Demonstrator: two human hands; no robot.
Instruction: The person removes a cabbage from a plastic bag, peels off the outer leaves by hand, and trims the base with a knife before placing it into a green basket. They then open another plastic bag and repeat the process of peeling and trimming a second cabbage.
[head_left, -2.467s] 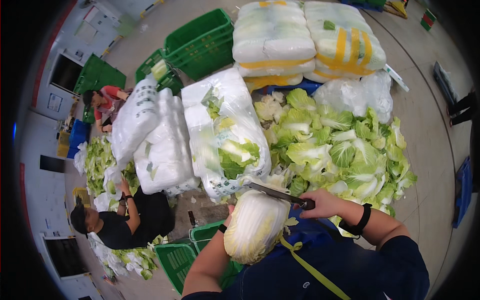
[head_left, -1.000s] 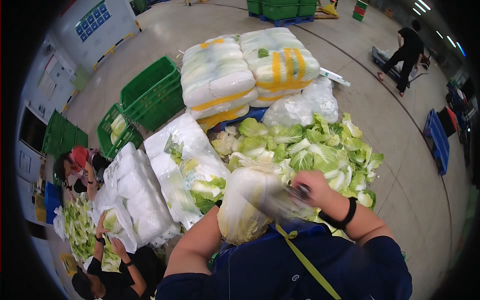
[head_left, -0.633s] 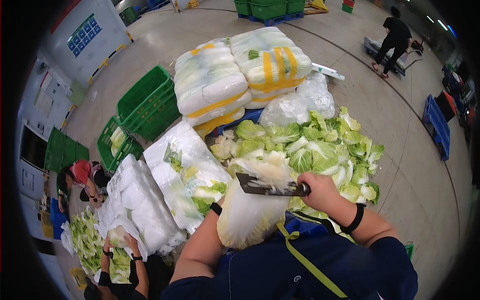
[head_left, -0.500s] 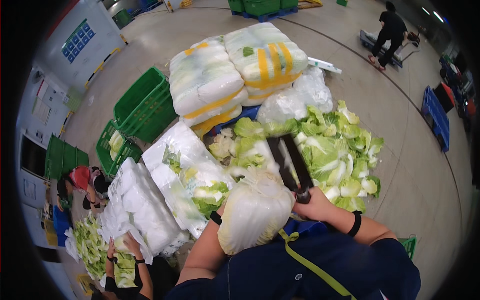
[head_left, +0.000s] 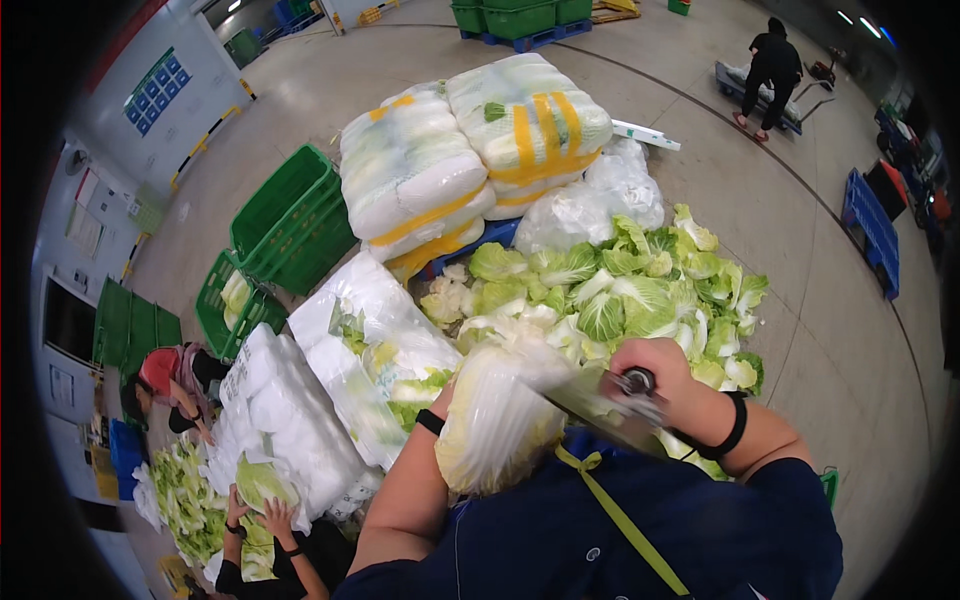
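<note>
Pale white-and-yellow cabbage (head_left: 497,425) is held up in front of the person's dark blue clothing (head_left: 600,540), clear of the floor (head_left: 800,330), tilted, far end toward the loose leaves. Left hand (head_left: 444,399) is at its left flank, mostly hidden behind it; can't tell how spread the fingers are or how firm the hold. No other support shows, so my read: that hand takes the weight, and being on the far flank puts it away from the edge. Right hand (head_left: 655,370) is closed round the handle of a broad knife (head_left: 610,415), blade aimed left at the cabbage's right side. Blade is motion-blurred; can't tell if it touches. Leaf heap (head_left: 640,300) is on the floor off the pallet's near edge, just past the cabbage, presumably so trimmings drop straight there. Bagged bales (head_left: 420,180) sit on the blue pallet (head_left: 500,232), likely to keep them off the ground. Clear plastic (head_left: 590,210) is bunched by that near edge, toward the right. White packs (head_left: 290,400) lie left of the heap, probably parked there to leave the leaf side free.
</note>
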